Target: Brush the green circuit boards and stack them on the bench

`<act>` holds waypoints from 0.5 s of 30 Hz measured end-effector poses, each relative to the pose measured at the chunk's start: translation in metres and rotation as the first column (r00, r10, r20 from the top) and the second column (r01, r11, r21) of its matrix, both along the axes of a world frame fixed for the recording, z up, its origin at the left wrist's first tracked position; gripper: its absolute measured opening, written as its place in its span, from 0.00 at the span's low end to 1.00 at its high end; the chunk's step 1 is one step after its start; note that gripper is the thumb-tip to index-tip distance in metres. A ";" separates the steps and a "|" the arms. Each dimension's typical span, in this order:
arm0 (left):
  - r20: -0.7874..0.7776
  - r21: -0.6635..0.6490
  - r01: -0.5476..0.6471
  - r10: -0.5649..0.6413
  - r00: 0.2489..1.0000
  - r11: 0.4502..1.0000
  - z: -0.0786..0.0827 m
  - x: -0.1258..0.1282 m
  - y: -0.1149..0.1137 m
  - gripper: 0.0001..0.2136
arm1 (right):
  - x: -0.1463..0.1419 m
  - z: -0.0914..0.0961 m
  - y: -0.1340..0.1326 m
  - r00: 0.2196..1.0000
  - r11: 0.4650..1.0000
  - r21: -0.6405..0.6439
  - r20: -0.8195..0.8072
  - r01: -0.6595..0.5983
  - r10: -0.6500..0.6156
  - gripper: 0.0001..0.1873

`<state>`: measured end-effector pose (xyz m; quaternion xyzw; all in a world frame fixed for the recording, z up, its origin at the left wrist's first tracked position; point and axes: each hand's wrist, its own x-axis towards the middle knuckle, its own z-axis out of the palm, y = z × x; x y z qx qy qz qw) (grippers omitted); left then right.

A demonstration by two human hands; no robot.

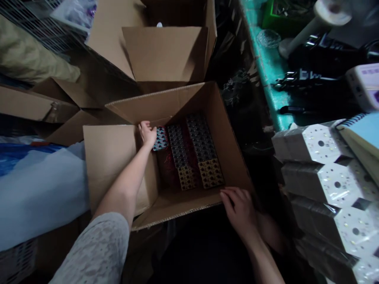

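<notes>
My left grip [148, 134] reaches down into the open cardboard box [182, 205] in front of me, its thumb and fingers at the left edge of a small blue-and-dark panel [160, 139]. Whether they are clamped on it or only rest against it, I cannot tell. That panel lies inside the box, on the left, just beside a row of dark dotted panels [178, 146]. Thin red wires [168, 158] show below it.

A second dark row [201, 136] stands further right, with a gap between the two rows. At the near end of the first row sits a tan panel [187, 178], and at the near end of the second another tan panel [211, 173].

My right grip [239, 207] is at the box's near right corner, fingers close together and bent at the rim; I cannot tell whether they pinch the cardboard. The box's left flap [111, 165] is folded outward under my left forearm.

Beyond the box stands another open carton [166, 53]. To my right runs a green bench [266, 79], with a green tray [268, 19] and a white spool [331, 14] on it. Nearer me are wrapped white pieces [322, 146], a notebook [365, 128] lying on them.
</notes>
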<state>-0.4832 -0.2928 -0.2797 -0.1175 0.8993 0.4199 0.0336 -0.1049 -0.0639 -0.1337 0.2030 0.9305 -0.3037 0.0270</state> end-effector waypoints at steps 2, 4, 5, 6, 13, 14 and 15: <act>0.119 -0.016 -0.080 0.081 0.990 0.997 -0.020 0.044 -0.005 0.17 | 0.001 0.001 -0.001 1.000 0.999 0.024 -0.004 0.024 -0.024 0.21; 0.265 -0.038 -0.160 0.165 0.950 0.986 -0.041 0.089 -0.012 0.15 | 0.002 0.001 0.000 0.999 0.999 0.032 -0.006 0.033 -0.033 0.22; 0.345 -0.042 -0.192 0.194 0.918 0.981 -0.051 0.112 -0.016 0.15 | 0.002 0.001 0.000 1.000 0.999 0.026 0.002 0.030 -0.030 0.23; 0.424 -0.038 -0.219 0.215 0.880 0.975 -0.060 0.134 -0.019 0.16 | 0.003 0.001 0.001 1.000 1.000 0.017 0.017 0.023 -0.023 0.23; 0.776 0.099 -0.314 0.124 0.618 0.944 -0.092 0.255 -0.034 0.17 | 0.014 -0.004 0.006 0.971 0.994 0.105 0.231 0.034 -0.058 0.25; 0.792 0.110 -0.312 0.106 0.602 0.944 -0.094 0.265 -0.034 0.17 | 0.015 -0.005 0.006 0.961 0.992 0.124 0.269 0.026 -0.059 0.24; 0.802 0.118 -0.307 0.092 0.591 0.945 -0.096 0.272 -0.033 0.17 | 0.016 -0.006 0.006 0.951 0.990 0.139 0.305 0.012 -0.054 0.24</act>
